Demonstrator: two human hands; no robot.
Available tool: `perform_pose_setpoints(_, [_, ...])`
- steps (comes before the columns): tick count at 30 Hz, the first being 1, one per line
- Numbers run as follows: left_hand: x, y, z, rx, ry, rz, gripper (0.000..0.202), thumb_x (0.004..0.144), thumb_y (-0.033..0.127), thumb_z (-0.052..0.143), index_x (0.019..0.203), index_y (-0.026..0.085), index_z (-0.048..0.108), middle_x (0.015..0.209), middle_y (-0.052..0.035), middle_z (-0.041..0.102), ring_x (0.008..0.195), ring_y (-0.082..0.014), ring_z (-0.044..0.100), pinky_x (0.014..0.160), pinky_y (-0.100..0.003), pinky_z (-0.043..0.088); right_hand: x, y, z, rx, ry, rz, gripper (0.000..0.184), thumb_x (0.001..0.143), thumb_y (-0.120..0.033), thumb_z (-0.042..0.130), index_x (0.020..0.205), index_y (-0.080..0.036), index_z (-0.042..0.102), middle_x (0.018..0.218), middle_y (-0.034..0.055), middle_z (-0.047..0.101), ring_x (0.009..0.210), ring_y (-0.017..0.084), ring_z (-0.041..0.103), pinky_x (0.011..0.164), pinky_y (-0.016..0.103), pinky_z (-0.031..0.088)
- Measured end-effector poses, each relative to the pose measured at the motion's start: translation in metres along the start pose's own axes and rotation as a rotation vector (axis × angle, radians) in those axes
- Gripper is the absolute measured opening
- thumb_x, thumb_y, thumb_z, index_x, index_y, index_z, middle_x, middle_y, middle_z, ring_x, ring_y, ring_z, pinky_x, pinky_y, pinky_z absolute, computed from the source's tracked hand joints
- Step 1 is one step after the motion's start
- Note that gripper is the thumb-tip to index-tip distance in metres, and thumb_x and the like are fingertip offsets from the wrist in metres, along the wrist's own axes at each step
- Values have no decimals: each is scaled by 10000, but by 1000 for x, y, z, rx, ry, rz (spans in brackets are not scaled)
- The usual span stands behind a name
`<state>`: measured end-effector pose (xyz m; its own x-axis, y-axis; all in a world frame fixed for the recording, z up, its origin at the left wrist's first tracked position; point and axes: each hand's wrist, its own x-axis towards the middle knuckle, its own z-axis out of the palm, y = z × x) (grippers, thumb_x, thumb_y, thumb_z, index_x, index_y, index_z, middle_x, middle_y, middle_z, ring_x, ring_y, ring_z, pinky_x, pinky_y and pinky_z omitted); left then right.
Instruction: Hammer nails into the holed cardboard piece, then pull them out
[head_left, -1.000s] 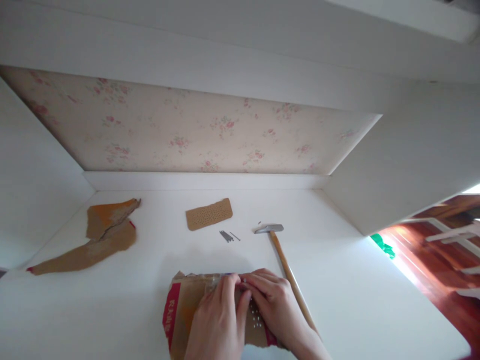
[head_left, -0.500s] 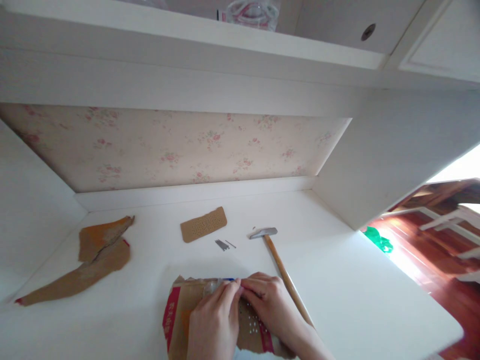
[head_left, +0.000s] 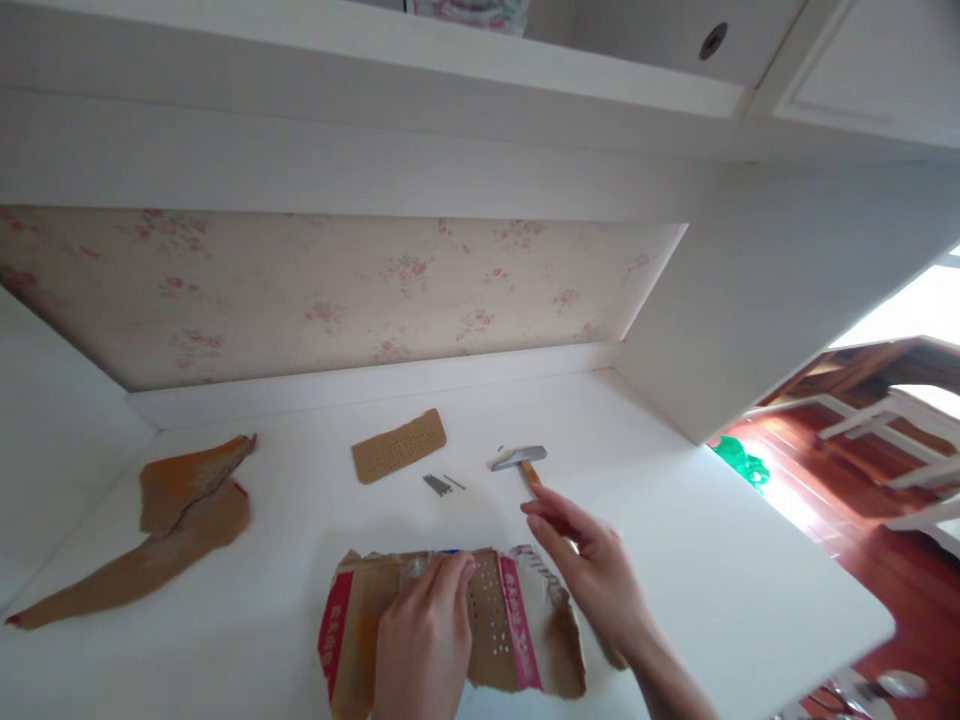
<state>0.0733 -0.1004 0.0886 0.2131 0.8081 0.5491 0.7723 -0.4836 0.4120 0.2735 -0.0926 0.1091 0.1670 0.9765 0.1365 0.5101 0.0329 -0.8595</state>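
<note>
My left hand (head_left: pixel 427 635) rests on a torn piece of brown cardboard (head_left: pixel 491 615) with red printed strips and rows of punched holes. Its fingers are pressed together near the far edge; whatever they pinch is hidden. A bit of clear and blue material shows beside those fingers. Off the cardboard, my right hand (head_left: pixel 596 570) hovers over the wooden handle of a hammer (head_left: pixel 520 458), thumb and fingers apart. That hand covers most of the handle, so contact with it is unclear. Beyond the cardboard lie several grey nails (head_left: pixel 437 485), one apart from the bunch.
A smaller brown card full of holes (head_left: pixel 399 447) lies behind the nails. Torn cardboard scraps (head_left: pixel 199 520) are at the left of the white desk (head_left: pixel 720 560). A shelf (head_left: pixel 450 75) overhangs the back, and a side panel (head_left: pixel 705 270) stands at the right.
My right hand has left the cardboard and my left fingers, moving right to the hammer handle and opening. My left hand stays on the cardboard. The view has shifted slightly.
</note>
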Motion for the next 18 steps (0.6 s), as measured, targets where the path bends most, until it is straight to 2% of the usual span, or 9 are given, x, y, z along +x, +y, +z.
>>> perform_pose_setpoints(4, [0,-2,1,4,-17,1,385,1050,300,329,898,225,674,794,-10,760,647,-161,737,549,-224,559,7,34,-10,-229,38,95,400,978,-470,462,1218,-199,631,1000,75,732,761,216,696,731,386,581])
perform_pose_setpoints(7, [1,-3,1,-1,-25,13,394,1050,298,330,891,215,680,781,-20,755,641,-157,732,556,-217,555,4,63,-4,-426,29,147,403,936,-405,547,1246,-156,608,1158,161,653,1062,341,617,940,528,472])
perform_pose_setpoints(9, [1,-4,3,-1,-21,17,392,1050,304,333,902,209,683,784,-26,754,648,-161,732,563,-224,558,-1,77,4,-506,-21,166,421,892,-358,626,1252,-142,601,1173,176,634,1080,359,596,947,511,460])
perform_pose_setpoints(12, [0,-4,5,-15,-19,19,389,1049,312,337,909,203,683,789,-32,750,655,-166,731,571,-231,562,-6,87,16,-581,-75,217,282,939,-264,565,1182,-133,623,1080,164,641,949,311,629,848,460,492])
perform_pose_setpoints(14, [0,-4,8,-45,-22,14,389,1049,310,335,905,203,679,783,-33,745,655,-164,729,577,-232,564,-4,90,20,-600,-89,265,189,972,-206,510,1096,-140,636,1004,114,648,863,253,638,796,425,503])
perform_pose_setpoints(18, [-2,-3,9,-113,-32,-9,370,1048,303,337,914,212,670,784,-32,739,670,-166,728,600,-239,570,6,86,14,-526,-103,334,125,985,-211,506,1029,-156,609,931,28,636,801,182,625,765,370,502])
